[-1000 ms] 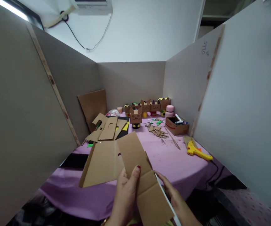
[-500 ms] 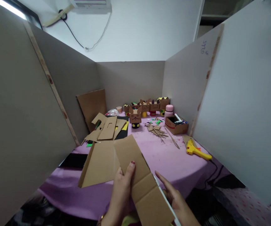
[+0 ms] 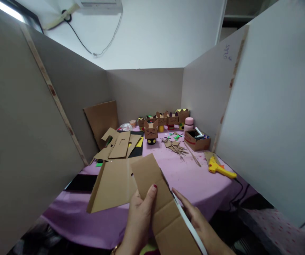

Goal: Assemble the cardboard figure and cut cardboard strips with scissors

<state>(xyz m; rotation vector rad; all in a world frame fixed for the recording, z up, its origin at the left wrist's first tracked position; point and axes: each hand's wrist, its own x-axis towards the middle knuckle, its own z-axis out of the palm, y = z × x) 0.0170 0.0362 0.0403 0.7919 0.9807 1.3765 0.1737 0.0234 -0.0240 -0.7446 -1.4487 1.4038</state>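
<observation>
A creased brown cardboard piece [image 3: 164, 209] with a white strip along its right edge is raised over the front of the table. My left hand [image 3: 142, 209] grips it from the left, thumb with red nail pressed on its brown face. The fingers behind the card are hidden. At the right edge, my right hand [image 3: 192, 214] has its index finger stretched out by the white strip; its thumb and some fingers are out of sight. Beneath the raised piece, to the left, lies a larger folded cardboard sheet [image 3: 112, 184].
Cut cardboard pieces [image 3: 119, 145] lie at back left beside a black flat object [image 3: 82, 183]. Cardboard animal figures, one in front [image 3: 150, 131], stand at the back. A scrap pile [image 3: 176, 147], marker box [image 3: 197, 141] and yellow glue gun [image 3: 220, 169] occupy the right. Partitions surround the table.
The cardboard piece and my left hand have shifted slightly right. My right hand has come closer to the white edge. The view has turned a little.
</observation>
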